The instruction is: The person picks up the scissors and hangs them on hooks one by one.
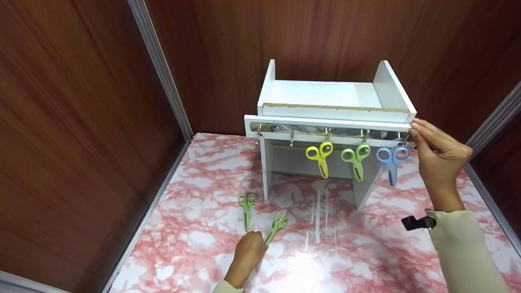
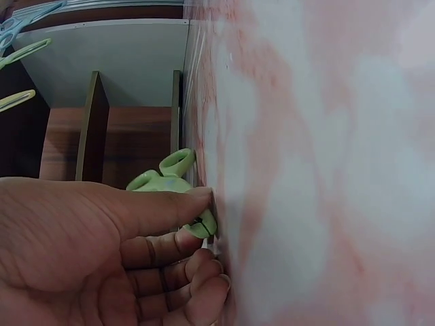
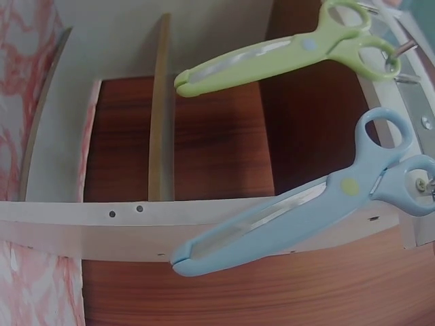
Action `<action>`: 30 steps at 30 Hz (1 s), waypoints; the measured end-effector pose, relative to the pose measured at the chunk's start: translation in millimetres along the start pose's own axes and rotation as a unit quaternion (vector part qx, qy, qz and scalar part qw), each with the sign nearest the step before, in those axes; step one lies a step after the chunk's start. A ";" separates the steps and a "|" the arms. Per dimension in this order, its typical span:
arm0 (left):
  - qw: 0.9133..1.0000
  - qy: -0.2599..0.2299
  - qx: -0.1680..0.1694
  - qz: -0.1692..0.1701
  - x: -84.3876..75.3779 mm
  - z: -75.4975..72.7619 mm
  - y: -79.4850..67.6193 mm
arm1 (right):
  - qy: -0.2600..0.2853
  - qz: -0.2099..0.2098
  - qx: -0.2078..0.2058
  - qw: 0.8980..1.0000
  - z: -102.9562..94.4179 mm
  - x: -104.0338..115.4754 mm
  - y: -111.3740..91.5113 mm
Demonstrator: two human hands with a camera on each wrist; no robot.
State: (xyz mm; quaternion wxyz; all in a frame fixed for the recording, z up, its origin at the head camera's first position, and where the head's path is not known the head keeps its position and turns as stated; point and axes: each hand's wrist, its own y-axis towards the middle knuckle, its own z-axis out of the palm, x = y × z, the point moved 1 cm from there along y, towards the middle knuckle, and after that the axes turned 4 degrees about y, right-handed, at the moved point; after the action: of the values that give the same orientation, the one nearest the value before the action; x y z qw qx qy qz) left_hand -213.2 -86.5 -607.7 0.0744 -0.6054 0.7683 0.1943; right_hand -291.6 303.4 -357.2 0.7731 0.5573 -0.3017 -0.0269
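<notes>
My left hand (image 1: 249, 250) is low over the tabletop and pinches a pair of green scissors (image 1: 279, 221) by the blade end, handles pointing away. In the left wrist view, thumb and index finger grip these scissors (image 2: 178, 166) close to the surface. Beside them lies a second green pair of scissors (image 1: 246, 211). At the rack's right end, my right hand (image 1: 443, 154) pinches the white hook rail (image 1: 325, 122) between thumb and fingers. From its hooks hang yellow scissors (image 1: 322, 166), green scissors (image 1: 357, 167) and blue scissors (image 1: 392, 169). The right wrist view does not show that hand.
The rail is fronted on a white shelf unit (image 1: 266, 167) with raised sides, standing on a pink-and-white marbled tabletop (image 1: 199, 240). Two hooks at the left, including one metal hook (image 1: 292, 136), carry nothing. Brown wood-look panels (image 1: 224, 53) enclose the back and sides.
</notes>
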 end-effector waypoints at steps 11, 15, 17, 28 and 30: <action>1.000 -0.023 0.020 -0.005 5.8 1.5 2.9 | 0.008 0.001 -0.004 1.000 -1.5 -1.1 -0.3; 1.000 -0.025 0.019 0.001 6.5 1.2 1.9 | 0.015 0.003 -0.005 1.000 -2.4 -3.1 -0.2; 0.999 -0.030 0.019 0.002 7.3 0.7 1.9 | 0.022 0.004 -0.006 1.000 -2.9 -4.4 -0.2; 0.991 -0.104 0.073 -0.029 11.9 -3.1 2.1 | 0.023 0.004 -0.001 1.000 -2.4 -4.5 -0.6; 0.989 -0.121 0.076 -0.029 12.8 -3.1 2.1 | 0.024 0.004 0.001 1.000 -1.7 -4.2 -0.4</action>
State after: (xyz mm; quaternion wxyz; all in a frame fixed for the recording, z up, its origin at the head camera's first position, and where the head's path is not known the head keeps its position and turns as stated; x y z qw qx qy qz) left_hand -218.1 -98.8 -608.9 0.2184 -0.5917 0.7484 0.2052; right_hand -294.0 306.3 -359.6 0.7796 0.5574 -0.2854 -0.0106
